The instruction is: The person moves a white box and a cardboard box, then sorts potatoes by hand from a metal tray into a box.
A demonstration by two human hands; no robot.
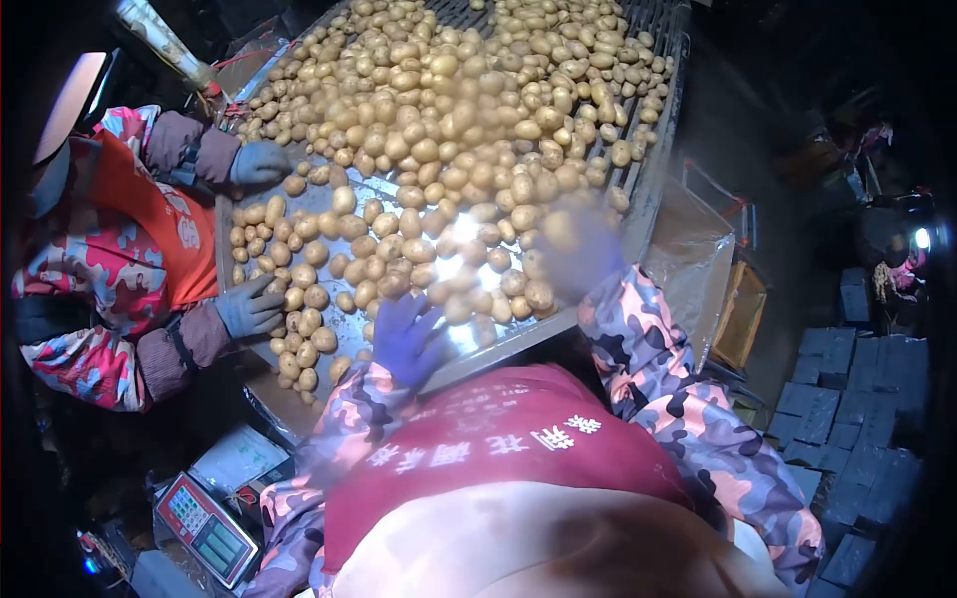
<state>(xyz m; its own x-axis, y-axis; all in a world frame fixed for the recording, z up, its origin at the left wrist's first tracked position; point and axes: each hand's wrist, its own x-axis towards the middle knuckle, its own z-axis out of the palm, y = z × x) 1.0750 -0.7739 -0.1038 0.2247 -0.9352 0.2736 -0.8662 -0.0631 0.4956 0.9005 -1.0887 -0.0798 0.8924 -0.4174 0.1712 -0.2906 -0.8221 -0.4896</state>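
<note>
Many pale yellow potatoes lie spread over a metal sorting table that slopes down toward me. My left hand, in a blue-purple glove, rests with fingers spread at the table's near edge, touching the lowest potatoes and holding nothing. My right hand is a grey-blue motion blur over the potatoes at the table's near right side; what it holds, if anything, is hidden by the blur. I wear camouflage sleeves and a red apron.
A co-worker in an orange apron stands at the left with two grey-gloved hands among the potatoes. A weighing scale sits low left. A cardboard box and stacked dark blocks are on the right.
</note>
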